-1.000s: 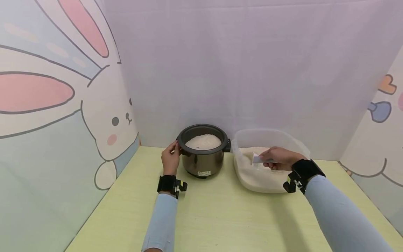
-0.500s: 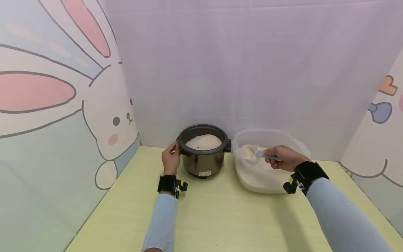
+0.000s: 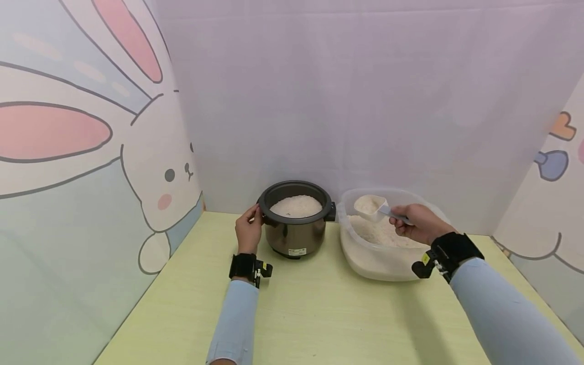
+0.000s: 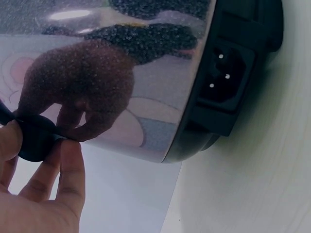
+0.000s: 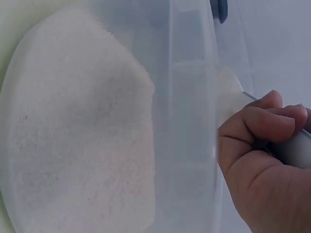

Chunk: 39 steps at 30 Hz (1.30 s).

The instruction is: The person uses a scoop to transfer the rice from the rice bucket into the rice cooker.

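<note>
My left hand [image 3: 248, 232] holds the small black side handle [image 4: 36, 138] of a rice cooker [image 3: 294, 235], pinched between thumb and fingers. White rice [image 3: 296, 207] is heaped inside the cooker's dark pot. A measuring scoop [image 3: 371, 209] with a white cup and a grey-blue handle is in my right hand [image 3: 417, 223], fingers curled round the handle. Pale rice fills the scoop, which hangs level above the rice [image 3: 374, 232] in a translucent plastic container [image 3: 376, 263]. Most of the scoop is hidden behind the container wall and my fingers in the right wrist view.
Cooker and container stand side by side on a pale green table [image 3: 310, 314], close to the lilac back curtain [image 3: 319, 101]. A power socket [image 4: 226, 75] shows on the cooker's side. Rabbit-printed panels [image 3: 150, 177] border the left.
The scoop has come up out of the rice and turned level, now carrying rice above the container. My right hand has lifted with it. My left hand keeps its hold on the handle.
</note>
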{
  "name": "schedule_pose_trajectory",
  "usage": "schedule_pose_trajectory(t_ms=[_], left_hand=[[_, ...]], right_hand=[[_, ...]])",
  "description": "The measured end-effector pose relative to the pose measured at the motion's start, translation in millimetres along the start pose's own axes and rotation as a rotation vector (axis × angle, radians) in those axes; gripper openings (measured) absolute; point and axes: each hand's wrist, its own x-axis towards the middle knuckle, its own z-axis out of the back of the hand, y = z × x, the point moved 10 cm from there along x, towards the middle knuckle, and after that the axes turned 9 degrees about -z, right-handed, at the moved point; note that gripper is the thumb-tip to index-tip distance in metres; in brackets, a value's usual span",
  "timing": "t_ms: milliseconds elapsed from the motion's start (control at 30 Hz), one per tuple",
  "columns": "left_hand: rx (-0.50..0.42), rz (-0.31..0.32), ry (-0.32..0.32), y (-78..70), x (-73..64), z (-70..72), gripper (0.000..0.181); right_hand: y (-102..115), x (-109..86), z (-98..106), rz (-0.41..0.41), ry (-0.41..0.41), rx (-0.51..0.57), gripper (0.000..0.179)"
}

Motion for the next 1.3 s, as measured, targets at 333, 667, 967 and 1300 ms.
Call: schedule_pose_trajectory(t_ms=[333, 667, 967, 1300], left_hand=[[-0.005, -0.003, -0.002, 3.2, 0.6, -0.4, 0.025], [-0.003, 0.004, -0.002, 3.1, 1.5, -1.0, 0.025], [-0.001, 0.001, -0.002, 4.0, 2.0, -0.4, 0.025], [-0.001, -0.006, -0.005, 2.8, 1.4, -0.4, 0.024]], right_hand=[[23.4, -7.3, -15.4, 0.058, 0.021, 0.159, 0.034], [50.1, -4.7, -45.6, 0.109, 0.018, 0.209, 0.033], [63.9, 6.0, -70.8, 0.134, -0.021, 0.187, 0.024], [70.0, 22.1, -95.5, 0.168, -0.075, 0.084, 0.025]])
